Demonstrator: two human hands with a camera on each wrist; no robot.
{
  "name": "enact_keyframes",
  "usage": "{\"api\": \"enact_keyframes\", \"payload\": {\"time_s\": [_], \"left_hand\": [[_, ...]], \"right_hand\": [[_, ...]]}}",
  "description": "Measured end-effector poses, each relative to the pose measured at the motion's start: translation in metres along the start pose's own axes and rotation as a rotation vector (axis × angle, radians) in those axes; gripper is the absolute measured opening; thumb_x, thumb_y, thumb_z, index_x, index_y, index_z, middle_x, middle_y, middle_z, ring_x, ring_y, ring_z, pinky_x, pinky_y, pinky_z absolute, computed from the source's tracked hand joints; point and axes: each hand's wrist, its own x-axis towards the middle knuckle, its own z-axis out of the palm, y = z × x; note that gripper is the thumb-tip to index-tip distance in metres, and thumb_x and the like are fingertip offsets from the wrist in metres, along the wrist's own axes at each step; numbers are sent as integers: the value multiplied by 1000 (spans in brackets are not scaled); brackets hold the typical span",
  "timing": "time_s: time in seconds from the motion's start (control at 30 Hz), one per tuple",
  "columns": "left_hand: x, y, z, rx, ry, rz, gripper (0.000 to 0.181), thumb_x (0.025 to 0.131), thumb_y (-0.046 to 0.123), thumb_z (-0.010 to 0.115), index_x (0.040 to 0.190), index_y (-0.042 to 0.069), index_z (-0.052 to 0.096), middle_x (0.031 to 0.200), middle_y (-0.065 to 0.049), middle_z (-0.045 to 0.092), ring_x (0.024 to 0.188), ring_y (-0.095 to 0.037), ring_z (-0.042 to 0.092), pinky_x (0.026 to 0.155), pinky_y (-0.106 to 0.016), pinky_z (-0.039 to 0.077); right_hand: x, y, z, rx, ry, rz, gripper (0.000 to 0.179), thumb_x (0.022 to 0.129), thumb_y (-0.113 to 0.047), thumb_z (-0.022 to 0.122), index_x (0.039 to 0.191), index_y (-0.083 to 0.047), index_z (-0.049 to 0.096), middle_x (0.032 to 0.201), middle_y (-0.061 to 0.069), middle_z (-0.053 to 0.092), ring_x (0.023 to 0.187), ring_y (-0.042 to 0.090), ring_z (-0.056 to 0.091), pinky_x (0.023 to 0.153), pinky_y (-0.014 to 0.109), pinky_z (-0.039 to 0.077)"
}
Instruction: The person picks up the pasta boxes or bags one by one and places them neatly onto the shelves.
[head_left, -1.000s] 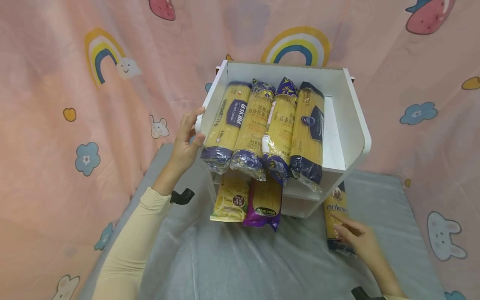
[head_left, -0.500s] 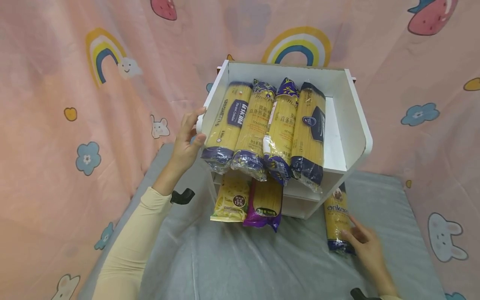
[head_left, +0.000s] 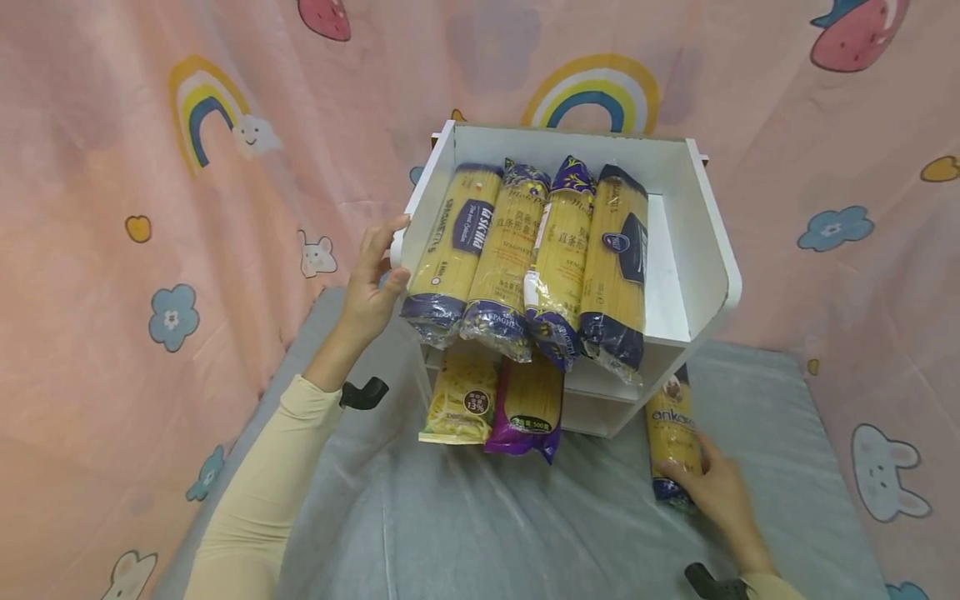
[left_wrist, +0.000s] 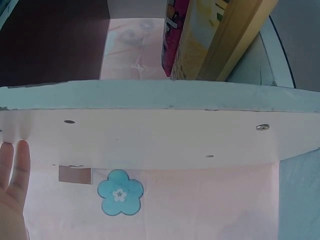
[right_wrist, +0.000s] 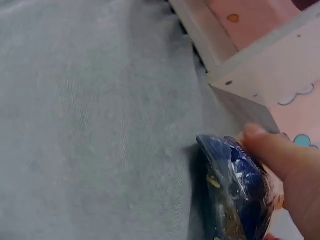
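My right hand [head_left: 716, 492] grips the lower part of a yellow spaghetti packet [head_left: 671, 425] marked "ankara", thumb on one side and fingers on the other. The packet lies on the grey cloth beside the shelf. In the right wrist view, its dark blue clear-wrapped end [right_wrist: 240, 170] shows beside the thumb [right_wrist: 270, 147]. My left hand [head_left: 369, 287] rests against the left side of the white shelf [head_left: 708, 250]; in the left wrist view two straight fingers [left_wrist: 20, 170] touch its outer panel. Several spaghetti packets [head_left: 513, 258] lie side by side on the top tier.
On the lower tier, a yellow noodle packet [head_left: 461, 400] and a purple-ended packet [head_left: 528, 408] stick out at the front. Grey cloth [head_left: 487, 525] covers the surface under the shelf. A pink patterned curtain [head_left: 360, 100] hangs behind.
My right hand has shifted down along the ankara packet and now closes around its lower part. The left hand and the shelf stay in place.
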Motion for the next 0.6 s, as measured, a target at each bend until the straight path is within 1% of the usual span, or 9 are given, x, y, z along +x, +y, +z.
{"api": "enact_keyframes", "payload": {"time_s": [0.07,0.2,0.23,0.27,0.33,0.4,0.47,0.5,0.6], "left_hand": [[0,0,-2,5,-3,0,51,91,69,48,140,58,41,118,14,42,106,-7,49,78,-17,54],[-1,0,-3,12,4,-7,51,91,69,48,140,57,41,120,15,42,106,-7,49,78,-16,54],[-2,0,-3,13,9,-8,51,90,69,48,140,57,42,119,14,42,106,-7,49,78,-16,54],[-2,0,-4,14,12,-10,51,90,69,48,140,57,42,119,14,42,106,-7,49,78,-16,53],[-2,0,-4,15,13,-14,51,90,70,48,139,57,42,119,14,42,106,-7,49,79,-16,53],[-2,-1,-3,17,6,-19,51,90,70,48,140,58,42,119,15,42,107,-7,48,79,-16,53],[-1,-1,-3,19,-1,-22,51,90,70,48,139,59,41,119,15,42,107,-6,48,80,-16,53],[-1,-1,-3,19,-1,-23,51,90,70,48,139,59,41,119,15,41,107,-6,49,80,-16,53],[0,-2,-2,12,0,-19,51,90,70,48,139,58,41,119,15,42,107,-7,49,78,-16,54]], "right_hand": [[4,-3,0,-43,-13,-17,102,85,-60,67,155,0,22,123,39,58,97,42,63,73,45,52],[9,-6,-4,-112,-72,-18,105,86,-64,64,156,-1,18,135,43,48,109,56,57,85,60,51],[10,-7,-6,-125,-88,-18,105,86,-64,63,156,0,18,137,43,45,112,58,55,86,62,50],[11,-8,-8,-135,-99,-20,105,86,-65,62,156,0,17,137,43,45,111,58,56,85,62,51],[12,-11,-11,-138,-104,-27,105,85,-64,64,155,1,19,129,41,53,101,52,61,79,55,53],[11,-14,-14,-126,-95,-32,104,84,-60,68,154,2,23,118,38,62,90,42,64,72,46,54],[10,-16,-16,-106,-78,-35,102,83,-55,72,153,4,26,105,31,68,80,29,63,64,37,50],[9,-17,-16,-94,-66,-37,100,83,-52,73,152,4,28,99,28,70,77,25,61,62,33,48],[8,-21,-16,-41,-37,-42,94,84,-45,74,152,4,30,95,25,73,70,17,60,58,28,46]]}}
